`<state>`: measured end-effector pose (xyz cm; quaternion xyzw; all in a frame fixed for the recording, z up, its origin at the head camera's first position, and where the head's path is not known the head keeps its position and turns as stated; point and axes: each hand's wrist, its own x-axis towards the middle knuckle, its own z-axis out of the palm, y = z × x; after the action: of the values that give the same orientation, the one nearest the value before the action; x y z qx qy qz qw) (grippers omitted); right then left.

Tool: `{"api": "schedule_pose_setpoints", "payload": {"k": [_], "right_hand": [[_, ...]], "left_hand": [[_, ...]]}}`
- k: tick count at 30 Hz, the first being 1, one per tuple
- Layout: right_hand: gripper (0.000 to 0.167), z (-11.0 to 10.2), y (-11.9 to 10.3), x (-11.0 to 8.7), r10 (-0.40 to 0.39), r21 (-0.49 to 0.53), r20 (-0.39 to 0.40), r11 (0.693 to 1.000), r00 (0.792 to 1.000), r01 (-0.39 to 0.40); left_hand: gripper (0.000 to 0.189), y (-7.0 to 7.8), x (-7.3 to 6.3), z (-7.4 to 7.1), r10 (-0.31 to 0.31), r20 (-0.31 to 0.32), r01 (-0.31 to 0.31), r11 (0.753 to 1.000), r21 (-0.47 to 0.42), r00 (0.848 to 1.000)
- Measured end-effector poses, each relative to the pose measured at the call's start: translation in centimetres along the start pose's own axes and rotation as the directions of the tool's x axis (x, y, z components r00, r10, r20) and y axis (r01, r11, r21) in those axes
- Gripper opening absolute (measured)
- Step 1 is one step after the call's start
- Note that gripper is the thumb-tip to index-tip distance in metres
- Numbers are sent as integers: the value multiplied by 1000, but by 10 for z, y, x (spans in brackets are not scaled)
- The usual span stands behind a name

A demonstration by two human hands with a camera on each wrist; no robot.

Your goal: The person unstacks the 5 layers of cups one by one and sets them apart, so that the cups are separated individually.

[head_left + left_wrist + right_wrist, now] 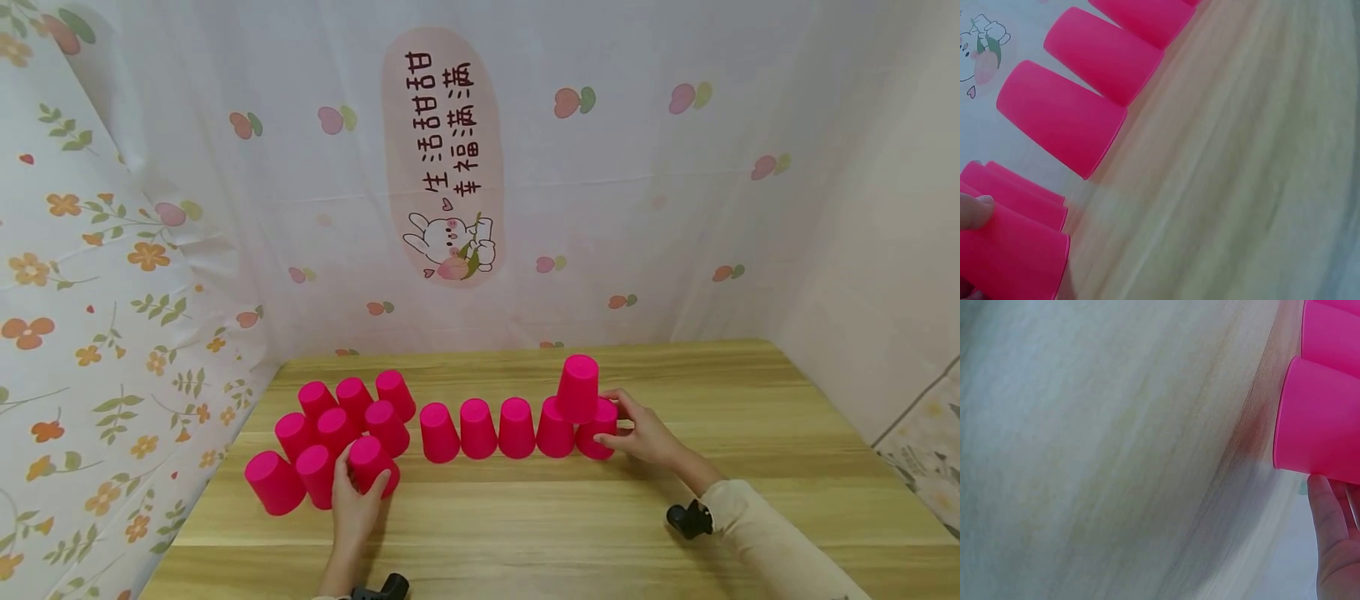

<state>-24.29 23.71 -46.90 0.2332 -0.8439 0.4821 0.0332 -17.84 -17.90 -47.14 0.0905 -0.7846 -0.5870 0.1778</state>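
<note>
My left hand holds an upside-down pink plastic cup, thumb on its near side. That cup stands at the front right corner of a group of similar cups. In the left wrist view, the thumb lies against the cup's wall. My right hand is around the rightmost cup of a straight row, thumb in front and fingers behind. One more cup sits on top, bridging the row's two rightmost cups. In the right wrist view, a fingertip touches the end cup.
The row's other cups stand upside down, side by side, left of the right hand. All rest on a wood-grain table. Behind it hangs a white printed curtain; a floral curtain borders the left side.
</note>
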Motion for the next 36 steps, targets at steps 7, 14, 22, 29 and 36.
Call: {"api": "schedule_pose_setpoints", "payload": {"k": [7,14,22,29,36], "right_hand": [[55,0,-2,0,-9,9,4,1000,1000,9],[54,1,-2,0,-7,-2,-12,1000,1000,7],[56,2,-2,0,-9,6,-15,1000,1000,9],[55,0,-2,0,7,12,-2,1000,1000,-7],[55,0,-1,0,-8,23,1,1000,1000,8]], "left_hand": [[65,0,0,-2,-41,21,42,999,-15,999],[67,1,0,-2,-29,8,29,999,-32,1000],[69,13,4,-6,-2,17,2,1000,-31,1000],[65,32,12,-7,149,19,-149,989,-23,989],[65,54,22,5,230,70,-229,973,-26,971]]}}
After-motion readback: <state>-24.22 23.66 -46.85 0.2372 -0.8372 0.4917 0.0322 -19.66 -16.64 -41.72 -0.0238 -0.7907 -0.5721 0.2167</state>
